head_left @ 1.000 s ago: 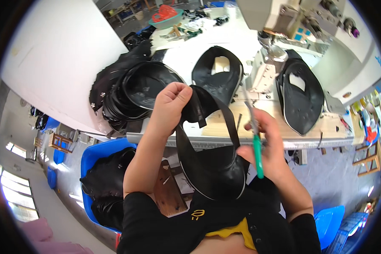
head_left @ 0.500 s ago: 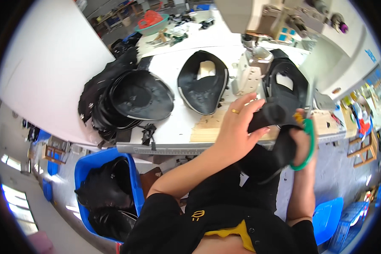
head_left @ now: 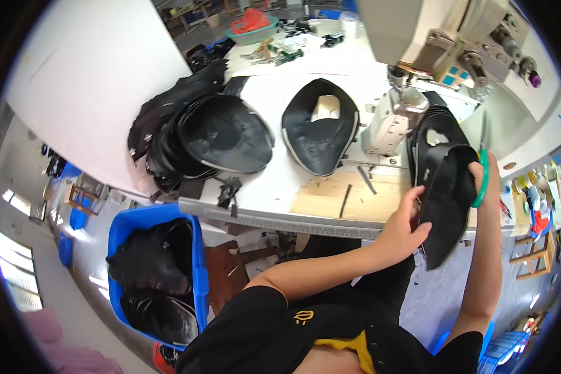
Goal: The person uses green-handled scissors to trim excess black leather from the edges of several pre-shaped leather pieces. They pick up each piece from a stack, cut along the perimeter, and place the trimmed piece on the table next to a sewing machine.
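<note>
- Two bare hands work at the right side of the view, both on one black shaped piece (head_left: 445, 212), a curved panel of dark material with a pale edge.
- Left hand (head_left: 400, 229): reaches across the body to the right, fingers curled against the lower left edge of the black shaped piece, thumb on the near side; pinching the panel's edge.
- Right hand (head_left: 485, 177): raised at the far right, closed around the upper right part of the same piece. A green scissor handle (head_left: 482, 181) loops over its fingers; the blades are hidden.
- Position of the piece: held in the air just off the front right corner of the white worktable (head_left: 274, 187), tilted, lower end hanging below table-edge level, in front of the person's lap.
- Behind it, on the table, lies a stack of similar black pieces (head_left: 433, 128), just beside the sewing machine (head_left: 411, 81).
- Table centre: one open black shell (head_left: 321, 134), hollow side up, pale patch inside.
- Table left: a second black shell (head_left: 227, 134) resting on a heap of dark pieces (head_left: 162, 131).
- A bare wooden board (head_left: 346, 196) is set into the table front, near the left hand.
- Floor, lower left: a blue bin (head_left: 153, 218) filled with black pieces.
</note>
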The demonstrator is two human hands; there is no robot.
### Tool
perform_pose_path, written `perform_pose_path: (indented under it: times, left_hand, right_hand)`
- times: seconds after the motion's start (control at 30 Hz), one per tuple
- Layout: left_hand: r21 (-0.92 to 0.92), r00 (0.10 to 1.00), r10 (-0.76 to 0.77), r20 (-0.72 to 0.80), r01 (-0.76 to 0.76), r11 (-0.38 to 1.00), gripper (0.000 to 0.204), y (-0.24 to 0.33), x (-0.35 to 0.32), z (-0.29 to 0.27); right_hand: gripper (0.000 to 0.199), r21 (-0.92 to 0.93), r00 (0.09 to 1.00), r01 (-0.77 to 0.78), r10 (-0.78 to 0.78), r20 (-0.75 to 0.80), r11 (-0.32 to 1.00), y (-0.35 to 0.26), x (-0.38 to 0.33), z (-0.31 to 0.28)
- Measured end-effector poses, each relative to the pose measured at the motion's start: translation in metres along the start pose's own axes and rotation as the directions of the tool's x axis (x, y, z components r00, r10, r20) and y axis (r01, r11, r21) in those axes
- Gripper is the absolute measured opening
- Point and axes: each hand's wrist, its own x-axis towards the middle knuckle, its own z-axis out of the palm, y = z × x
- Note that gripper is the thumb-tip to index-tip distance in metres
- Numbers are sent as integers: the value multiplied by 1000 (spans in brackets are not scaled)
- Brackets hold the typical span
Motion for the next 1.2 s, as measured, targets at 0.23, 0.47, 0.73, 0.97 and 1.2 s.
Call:
perform_pose_path:
  times: [0.23, 0.47, 0.73, 0.97, 1.2]
  left_hand:
    - [398, 994, 111, 4, -104, 912, 59, 6, 69, -22]
    - [652, 970, 218, -104, -99, 752, 44, -27, 109, -27]
    - [747, 862, 486, 142, -416, 519, 16, -25, 95, -8]
    - [580, 940, 329, -88, -221, 784, 12, -40, 109, -24]
    - [578, 928, 367, -63, -266, 771, 22, -40, 136, -20]
  right_hand:
    - [51, -181, 996, 55, -67, -60, 982, -30, 3, 21]
    - [37, -355, 995, -28, -8, -100, 934, -54, 37, 60]
    - [33, -293, 998, 1, -17, -52, 956, -62, 66, 43]
    - [27, -578, 975, 184, -72, 211, 795, -70, 71, 65]
    - [41, -575, 990, 130, -69, 126, 808, -73, 82, 59]
